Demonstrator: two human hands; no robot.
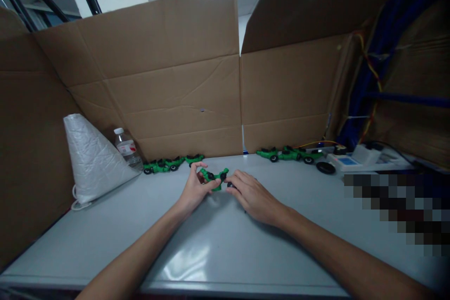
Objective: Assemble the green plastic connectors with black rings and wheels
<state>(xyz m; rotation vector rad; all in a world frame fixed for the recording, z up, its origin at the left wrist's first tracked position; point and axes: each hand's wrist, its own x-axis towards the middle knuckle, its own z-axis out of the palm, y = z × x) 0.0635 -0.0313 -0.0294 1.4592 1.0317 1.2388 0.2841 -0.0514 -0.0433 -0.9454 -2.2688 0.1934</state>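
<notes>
A green toy race car [215, 176] with black parts is held above the middle of the table, and my left hand [194, 187] is closed around its left side. Close by on the right, my right hand [255, 195] pinches a small black piece [230, 185] that looks like a toy wheel. This piece is right beside the car; whether the two touch is hard to tell. Fingers cover part of the car.
Green toy cars stand along the cardboard wall [168, 103], a group at left [162, 165] and another at right [297, 154]. A silvery padded bag [94, 164] and a water bottle [126, 147] are far left. On the right are a black ring [326, 168] and a power strip [365, 161].
</notes>
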